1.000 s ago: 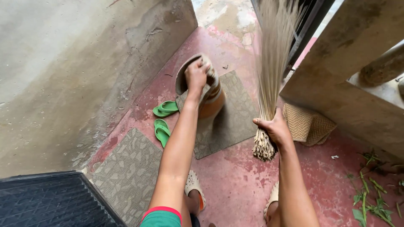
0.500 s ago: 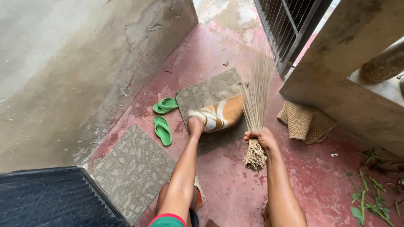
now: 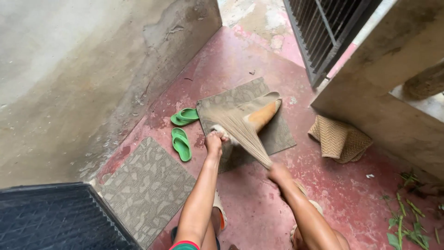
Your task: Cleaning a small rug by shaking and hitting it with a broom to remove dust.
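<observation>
my right hand (image 3: 279,172) is clenched around the stick broom (image 3: 240,132), my left hand (image 3: 213,140) pinching the orange pot (image 3: 261,115) tipped on the far mat (image 3: 282,136). i judge a hard sweep could knock the pot loose and crack it.

Floor (image 3: 259,208): dull red, worn and blotched with paler patches; wall (image 3: 69,78): grey, stained and streaked. Two mats, one in the middle of the floor (image 3: 282,134) and one nearer the floor's left edge (image 3: 148,185): grey-brown with a cracked, pebble-like pattern; woven mat (image 3: 337,139) at the right edge: tan, basket-weave texture. Sandals (image 3: 181,132): bright green; broom (image 3: 240,132): pale straw; pot (image 3: 261,115): orange with cream bands; leaves (image 3: 407,227): green; doormat (image 3: 51,217) at the bottom-left corner: dark blue-grey, ribbed diamond pattern.
</observation>
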